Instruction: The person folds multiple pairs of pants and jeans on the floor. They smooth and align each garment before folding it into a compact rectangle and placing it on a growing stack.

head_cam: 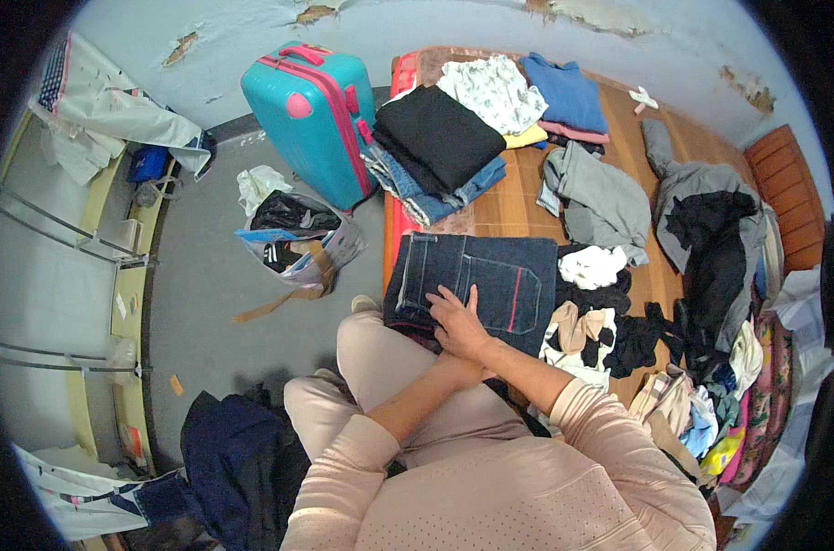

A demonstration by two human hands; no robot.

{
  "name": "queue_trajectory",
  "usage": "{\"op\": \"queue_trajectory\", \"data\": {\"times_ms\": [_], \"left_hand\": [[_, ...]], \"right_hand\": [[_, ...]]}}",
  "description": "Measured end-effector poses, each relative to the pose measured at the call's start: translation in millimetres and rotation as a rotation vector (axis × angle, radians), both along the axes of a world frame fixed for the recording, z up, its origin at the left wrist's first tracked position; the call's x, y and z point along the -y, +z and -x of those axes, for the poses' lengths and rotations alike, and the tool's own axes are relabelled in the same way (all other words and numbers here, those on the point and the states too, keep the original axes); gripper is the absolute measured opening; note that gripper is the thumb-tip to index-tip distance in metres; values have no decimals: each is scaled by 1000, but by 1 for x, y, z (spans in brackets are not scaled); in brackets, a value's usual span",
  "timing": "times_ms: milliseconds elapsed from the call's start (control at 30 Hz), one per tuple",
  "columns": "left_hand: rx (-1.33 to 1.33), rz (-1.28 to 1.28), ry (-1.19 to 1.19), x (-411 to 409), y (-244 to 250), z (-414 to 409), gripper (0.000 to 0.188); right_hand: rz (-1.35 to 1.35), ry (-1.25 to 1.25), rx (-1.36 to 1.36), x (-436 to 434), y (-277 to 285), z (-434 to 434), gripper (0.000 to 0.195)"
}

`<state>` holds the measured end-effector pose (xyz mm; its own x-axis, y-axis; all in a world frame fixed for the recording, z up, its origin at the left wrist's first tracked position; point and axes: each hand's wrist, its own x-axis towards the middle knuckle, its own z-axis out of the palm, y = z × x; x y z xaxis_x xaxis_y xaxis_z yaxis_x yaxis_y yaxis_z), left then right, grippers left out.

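Observation:
A folded pair of dark denim jeans lies at the edge of the wooden bed platform, before my knees. Its pocket with a red stripe faces up. My right hand rests flat on the denim with fingers spread. My left hand crosses beneath the right wrist, above my lap; its fingers are mostly hidden there. Beyond the jeans is a stack with a folded black garment on top of folded blue jeans. Just right of the dark jeans sits a crumpled white cloth.
A turquoise suitcase stands on the floor beside the bed platform, near an open bag of items. Folded blue clothing, a grey garment and loose clothes lie on the platform. A shelf frame is at left.

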<state>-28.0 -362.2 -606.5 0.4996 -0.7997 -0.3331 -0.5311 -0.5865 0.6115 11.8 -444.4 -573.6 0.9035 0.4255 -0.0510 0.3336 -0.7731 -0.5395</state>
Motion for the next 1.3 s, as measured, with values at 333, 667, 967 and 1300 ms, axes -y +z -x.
{"op": "queue_trajectory", "data": {"times_ms": [333,667,967,1300], "left_hand": [[-142,159,-38,1,-33,0,61],[-151,-79,-211,2,42,-2,60],[448,141,285,6,78,-86,61],[396,-297,408,-42,26,-95,74]], "right_hand": [[-133,45,141,-25,-4,-6,25],[-43,-348,429,54,32,-30,35],[582,-177,163,63,-17,5,83],[554,-349,112,85,0,22,86]]}}
